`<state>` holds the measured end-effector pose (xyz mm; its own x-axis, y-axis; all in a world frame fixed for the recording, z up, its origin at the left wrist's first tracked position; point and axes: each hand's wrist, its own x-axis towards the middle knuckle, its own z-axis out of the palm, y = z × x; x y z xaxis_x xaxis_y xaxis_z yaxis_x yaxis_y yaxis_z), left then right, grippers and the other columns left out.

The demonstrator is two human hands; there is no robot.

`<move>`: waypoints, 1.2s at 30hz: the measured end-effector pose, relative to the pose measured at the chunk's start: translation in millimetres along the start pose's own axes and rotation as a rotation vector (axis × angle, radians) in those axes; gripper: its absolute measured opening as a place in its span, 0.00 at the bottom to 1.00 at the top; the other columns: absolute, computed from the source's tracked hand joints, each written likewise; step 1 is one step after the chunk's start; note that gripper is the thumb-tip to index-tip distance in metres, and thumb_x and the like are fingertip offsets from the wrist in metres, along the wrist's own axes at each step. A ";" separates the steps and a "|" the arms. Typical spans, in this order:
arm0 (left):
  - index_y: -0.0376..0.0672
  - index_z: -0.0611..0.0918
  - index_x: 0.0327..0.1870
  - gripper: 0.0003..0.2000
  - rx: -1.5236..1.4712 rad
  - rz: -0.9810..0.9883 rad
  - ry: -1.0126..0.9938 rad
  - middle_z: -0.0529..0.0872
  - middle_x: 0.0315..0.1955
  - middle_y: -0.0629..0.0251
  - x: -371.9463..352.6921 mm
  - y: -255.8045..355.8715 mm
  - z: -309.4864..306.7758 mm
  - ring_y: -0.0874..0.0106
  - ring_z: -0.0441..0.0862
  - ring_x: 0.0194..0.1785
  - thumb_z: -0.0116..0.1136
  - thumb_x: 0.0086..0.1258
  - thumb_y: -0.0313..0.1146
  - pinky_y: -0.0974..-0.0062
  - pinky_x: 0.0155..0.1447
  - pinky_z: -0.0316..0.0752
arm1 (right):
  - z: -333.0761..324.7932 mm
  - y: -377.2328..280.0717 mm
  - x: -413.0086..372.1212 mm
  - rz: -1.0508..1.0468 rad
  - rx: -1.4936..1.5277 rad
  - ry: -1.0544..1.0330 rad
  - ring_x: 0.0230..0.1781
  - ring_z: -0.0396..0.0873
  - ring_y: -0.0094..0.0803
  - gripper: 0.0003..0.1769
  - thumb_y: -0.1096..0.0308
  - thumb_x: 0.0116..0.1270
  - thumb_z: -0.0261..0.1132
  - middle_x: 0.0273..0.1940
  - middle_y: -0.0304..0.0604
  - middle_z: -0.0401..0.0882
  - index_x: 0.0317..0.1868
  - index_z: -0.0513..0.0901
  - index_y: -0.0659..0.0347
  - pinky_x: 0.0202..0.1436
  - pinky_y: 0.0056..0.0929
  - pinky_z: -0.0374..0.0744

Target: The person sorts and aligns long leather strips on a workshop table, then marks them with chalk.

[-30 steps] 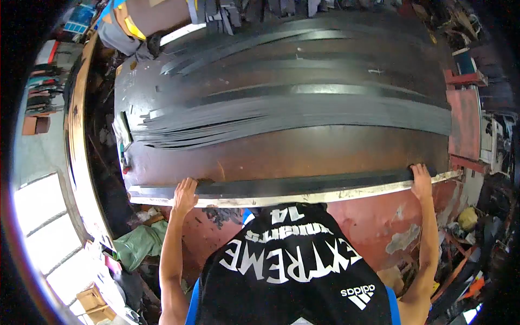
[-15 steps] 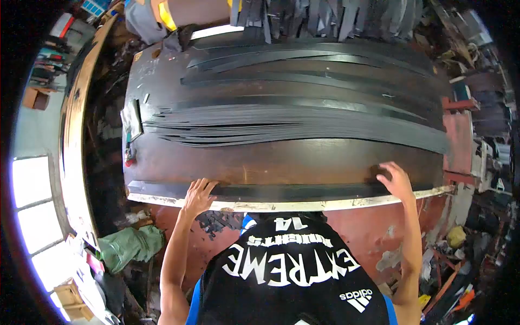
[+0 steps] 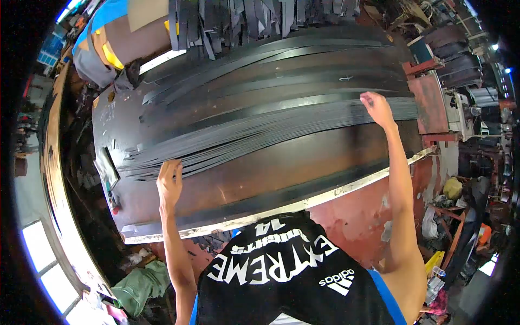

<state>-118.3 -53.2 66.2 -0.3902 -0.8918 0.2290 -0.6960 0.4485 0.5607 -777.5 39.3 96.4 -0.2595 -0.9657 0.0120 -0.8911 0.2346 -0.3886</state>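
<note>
Left hand [image 3: 169, 183] and right hand [image 3: 376, 108] gone from the near strip [image 3: 281, 197] up to the pile [image 3: 271, 130] of black strips in the middle of the worktop [image 3: 260, 168], left hand flat and released on the pile's left end, right hand bent over its right end, grasp cannot be told.

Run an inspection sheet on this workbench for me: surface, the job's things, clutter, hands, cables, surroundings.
Surface: dark brown table, worn, with a pale front edge.
Job's things: fanned stack of long black strips lying across the table's width.
Clutter: one loose black strip along the front edge; further strips lie farther back.
Hands: left hand rests with fingers extended on the stack's left end; right hand is at its right end, grip unclear.
Cables: nothing seen.
Surroundings: cut strips hang beyond the table; green bag on the floor at left; machine at right.
</note>
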 end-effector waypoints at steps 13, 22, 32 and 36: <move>0.42 0.82 0.53 0.14 0.226 0.103 -0.147 0.82 0.49 0.59 171.7 -27.6 74.4 0.55 0.78 0.54 0.61 0.66 0.27 0.61 0.56 0.75 | 46.9 78.5 103.7 0.100 -0.172 -0.094 0.60 0.76 0.51 0.21 0.76 0.61 0.67 0.56 0.50 0.79 0.56 0.81 0.54 0.61 0.45 0.76; 0.40 0.83 0.50 0.18 0.377 0.197 -0.128 0.84 0.46 0.54 190.6 -44.0 96.2 0.54 0.79 0.54 0.65 0.57 0.30 0.57 0.59 0.73 | 35.7 89.4 109.3 -0.075 -0.181 -0.101 0.67 0.70 0.53 0.22 0.75 0.58 0.70 0.58 0.52 0.79 0.55 0.81 0.58 0.68 0.44 0.70; 0.49 0.85 0.43 0.08 0.300 0.017 -0.244 0.83 0.42 0.63 157.7 -39.7 93.6 0.60 0.80 0.51 0.61 0.64 0.32 0.58 0.55 0.74 | 28.2 117.6 92.1 -0.185 -0.120 -0.088 0.37 0.78 0.44 0.05 0.79 0.63 0.63 0.37 0.48 0.78 0.39 0.82 0.66 0.45 0.35 0.76; 0.50 0.86 0.42 0.08 0.238 -0.013 -0.186 0.82 0.39 0.63 138.2 -45.6 93.0 0.60 0.80 0.50 0.61 0.64 0.31 0.60 0.53 0.76 | 23.4 114.8 83.4 -0.227 -0.166 -0.103 0.42 0.80 0.48 0.06 0.78 0.66 0.60 0.37 0.51 0.80 0.39 0.84 0.67 0.48 0.40 0.76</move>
<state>-196.5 -191.4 -1.7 -0.4687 -0.8812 0.0613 -0.8149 0.4581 0.3551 -892.7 -16.9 31.2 -0.0147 -0.9998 -0.0159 -0.9730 0.0180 -0.2302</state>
